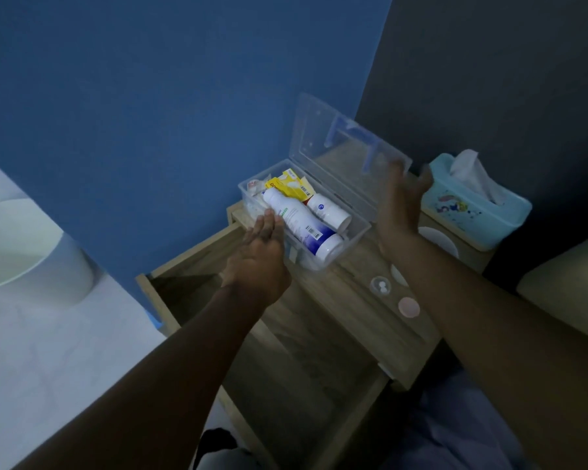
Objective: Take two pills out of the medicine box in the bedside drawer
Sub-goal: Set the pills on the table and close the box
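Note:
A clear plastic medicine box [357, 232] stands on the wooden bedside table, its lid [340, 147] swung up and back. Inside lie a large white bottle [299, 225], a smaller white bottle [330, 208] and a yellow carton [289, 184]. My left hand [262, 256] rests flat against the box's near left side, fingers apart, holding nothing. My right hand [401, 201] is raised by the lid's right edge, blurred, fingers spread. Two white pills [381, 286] lie in a small clear cap on the tabletop, in front of the box.
The drawer [184, 293] below the tabletop is pulled out toward me. A pink round lid [408, 307] lies near the pills. A light blue tissue box [472, 208] stands at the right back. A white bed [48, 334] is on the left.

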Tool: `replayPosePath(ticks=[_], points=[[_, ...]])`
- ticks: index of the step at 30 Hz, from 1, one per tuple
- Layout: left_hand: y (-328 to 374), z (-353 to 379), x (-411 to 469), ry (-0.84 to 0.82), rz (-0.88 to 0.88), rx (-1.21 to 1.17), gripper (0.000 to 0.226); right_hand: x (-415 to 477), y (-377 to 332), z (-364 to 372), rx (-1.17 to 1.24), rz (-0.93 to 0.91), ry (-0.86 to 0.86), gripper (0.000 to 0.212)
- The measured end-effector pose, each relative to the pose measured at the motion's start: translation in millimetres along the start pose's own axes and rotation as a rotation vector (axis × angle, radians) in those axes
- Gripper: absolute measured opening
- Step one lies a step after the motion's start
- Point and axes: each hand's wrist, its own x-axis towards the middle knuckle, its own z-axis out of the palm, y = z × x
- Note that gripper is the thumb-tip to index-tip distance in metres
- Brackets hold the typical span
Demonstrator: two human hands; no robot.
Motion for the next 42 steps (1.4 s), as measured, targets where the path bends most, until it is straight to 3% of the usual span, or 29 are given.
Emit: replayPosePath(ticks=[4, 7, 16, 20, 26, 30, 36, 42], points=[[5.9, -15.1, -1.6, -0.114, -0.024, -0.105, 0.09, -26.0, 11.4, -15.1, -0.272, -0.282, -0.289, 0.071], [5.6, -25.2, -6.1, -0.133, -0.02, -0.176, 0.086, -42.1, 23.1, -22.2, -0.374, -0.379, -0.394, 0.085], [-12.8, -19.5, -29.2, -0.036, -0.131, -0.249, 0.075, -61.9, 35.8, -34.4, -0.642, -0.621, -0.617, 0.075], [-13.0, -14.2, -24.0, -0.06, -0.145, -0.22, 0.077, -68.9, 36.4, -31.2, -0.85, -0.656, -0.626, 0.073], [-10.0, 4.1, -10.7, -0.012, -0.269, -0.34, 0.076, -77.3, 32.9, -14.1, -1.017, -0.858, -0.69, 0.071], [-12.8, 15.1, 0.3, 0.05, -0.316, -0.415, 0.076, -82.0, 47.7, -11.6, -1.067, -0.921, -0.596, 0.06], [-16.5, 20.4, 13.9, 0.147, -0.383, -0.653, 0.045, -80.6, 49.6, -9.6, -1.02, -0.929, -0.568, 0.058], [-10.5, 21.8, 6.4, 0.376, -0.316, -0.621, 0.029, -84.7, 47.3, -7.8, -0.99, -0.901, -0.556, 0.057]])
